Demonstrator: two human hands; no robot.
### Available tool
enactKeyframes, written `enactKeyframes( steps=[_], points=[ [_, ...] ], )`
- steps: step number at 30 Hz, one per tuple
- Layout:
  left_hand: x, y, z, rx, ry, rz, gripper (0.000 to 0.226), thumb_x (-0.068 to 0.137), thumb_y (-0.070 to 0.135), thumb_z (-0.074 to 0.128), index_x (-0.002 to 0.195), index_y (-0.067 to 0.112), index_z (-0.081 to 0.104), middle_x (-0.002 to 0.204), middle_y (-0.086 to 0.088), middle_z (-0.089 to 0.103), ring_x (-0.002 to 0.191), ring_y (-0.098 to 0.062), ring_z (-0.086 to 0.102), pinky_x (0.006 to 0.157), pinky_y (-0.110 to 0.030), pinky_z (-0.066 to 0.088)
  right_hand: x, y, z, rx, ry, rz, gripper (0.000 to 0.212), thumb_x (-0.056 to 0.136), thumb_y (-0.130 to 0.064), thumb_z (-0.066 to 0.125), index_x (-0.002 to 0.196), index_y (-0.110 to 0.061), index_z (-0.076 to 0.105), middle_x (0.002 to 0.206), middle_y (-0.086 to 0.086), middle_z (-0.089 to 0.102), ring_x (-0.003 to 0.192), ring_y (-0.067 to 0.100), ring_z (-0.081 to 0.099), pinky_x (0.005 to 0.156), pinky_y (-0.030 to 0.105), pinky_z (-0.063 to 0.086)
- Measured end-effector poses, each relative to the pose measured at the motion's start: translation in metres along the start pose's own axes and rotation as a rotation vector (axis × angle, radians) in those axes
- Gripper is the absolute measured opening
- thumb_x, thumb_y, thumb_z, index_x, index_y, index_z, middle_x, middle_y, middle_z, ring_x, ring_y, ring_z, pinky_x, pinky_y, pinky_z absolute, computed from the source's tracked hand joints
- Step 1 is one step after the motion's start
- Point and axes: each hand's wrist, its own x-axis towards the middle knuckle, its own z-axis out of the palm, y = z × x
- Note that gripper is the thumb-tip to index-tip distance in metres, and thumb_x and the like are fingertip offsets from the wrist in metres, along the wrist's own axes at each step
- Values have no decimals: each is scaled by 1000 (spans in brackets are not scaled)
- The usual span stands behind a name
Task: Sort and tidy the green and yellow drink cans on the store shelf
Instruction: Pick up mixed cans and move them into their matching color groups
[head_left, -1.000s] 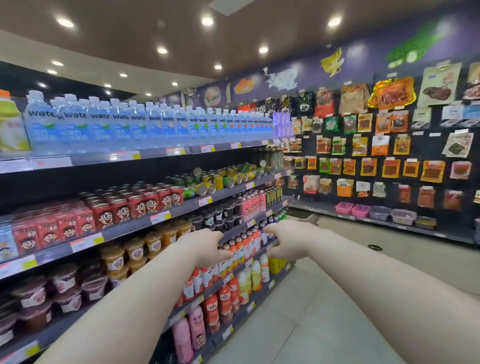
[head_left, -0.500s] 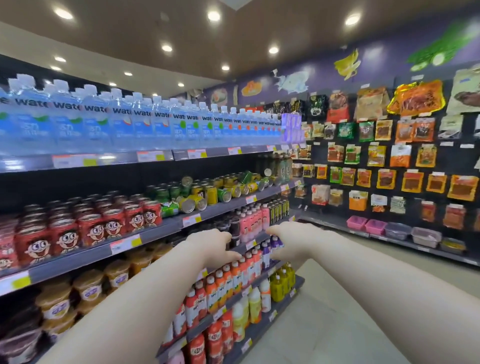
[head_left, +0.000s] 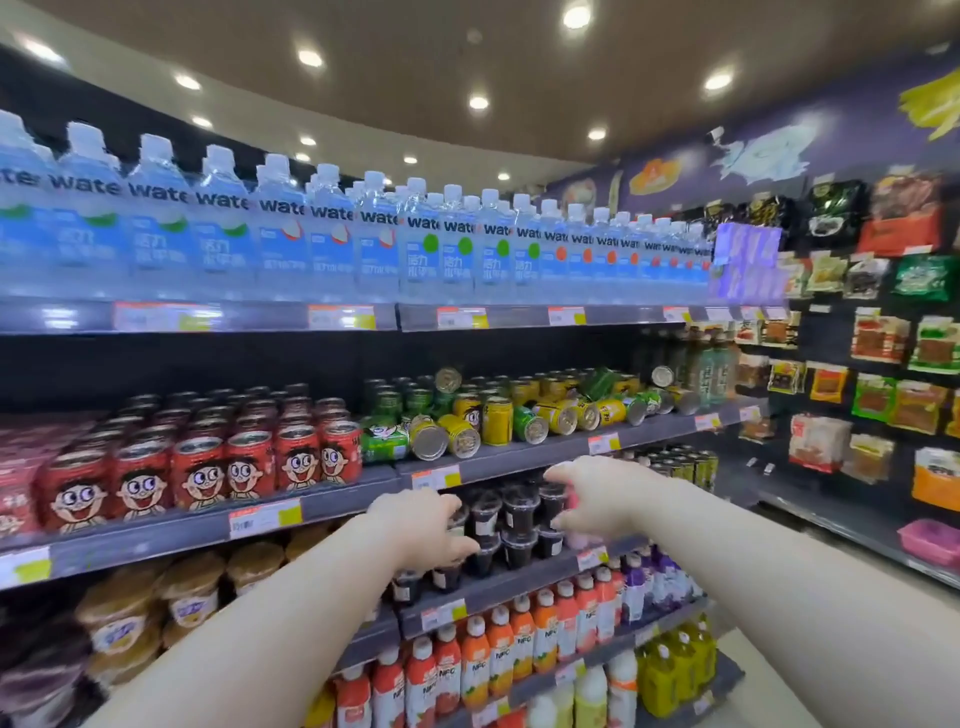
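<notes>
hovering empty just below the can shelf (head_left: 530, 455), left hand (head_left: 422, 526) and right hand (head_left: 597, 500) have loose, spread fingers. green and yellow cans (head_left: 497, 421) lie jumbled above, beside the red cans (head_left: 249, 462). best stand toppled ones upright, then group colours.

Place: a shop, in an aisle of drinks and snacks.
Shelving: long grey metal shelves (head_left: 519, 457) in tiers, with paper price tags (head_left: 265, 517) on their front edges, one just left of the left grip (head_left: 421, 525).
Stock: rows of identical clear plastic water bottles with blue labels (head_left: 332, 239) high above both grips; red cartoon-face cans (head_left: 249, 467) up and left of the left grip; green and yellow drink cans (head_left: 497, 421) above the right grip (head_left: 602, 499).
Side wall: coloured snack packets (head_left: 878, 338) hanging in rows on a dark wall, right of the right grip.
Ceiling: round recessed lights (head_left: 478, 102).
</notes>
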Motion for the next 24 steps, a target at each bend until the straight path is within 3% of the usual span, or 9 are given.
enactKeyframes(
  steps=[10, 17, 24],
  points=[
    [76, 13, 16, -26, -37, -240, 68, 88, 63, 40, 144, 26, 30, 147, -3, 37, 131, -26, 41, 105, -41, 35, 112, 57, 14, 0, -65, -248, 64, 90, -43, 50, 146, -29, 24, 153, -1, 30, 137, 22, 34, 105, 41, 39],
    [116, -24, 10, 18, -3, -354, 67, 87, 62, 42, 142, 25, 32, 144, -3, 42, 129, -26, 43, 104, -42, 37, 175, 62, 32, 38, -55, -366, 63, 88, -46, 52, 144, -29, 29, 150, -1, 35, 136, 23, 36, 105, 45, 38],
    [170, -76, -2, 90, 98, -399, 69, 85, 59, 49, 143, 24, 32, 143, -5, 43, 130, -28, 40, 108, -43, 31, 239, 56, 32, 26, -50, -387, 61, 89, -45, 51, 144, -28, 29, 147, 0, 38, 132, 23, 40, 103, 42, 41]
  ],
)
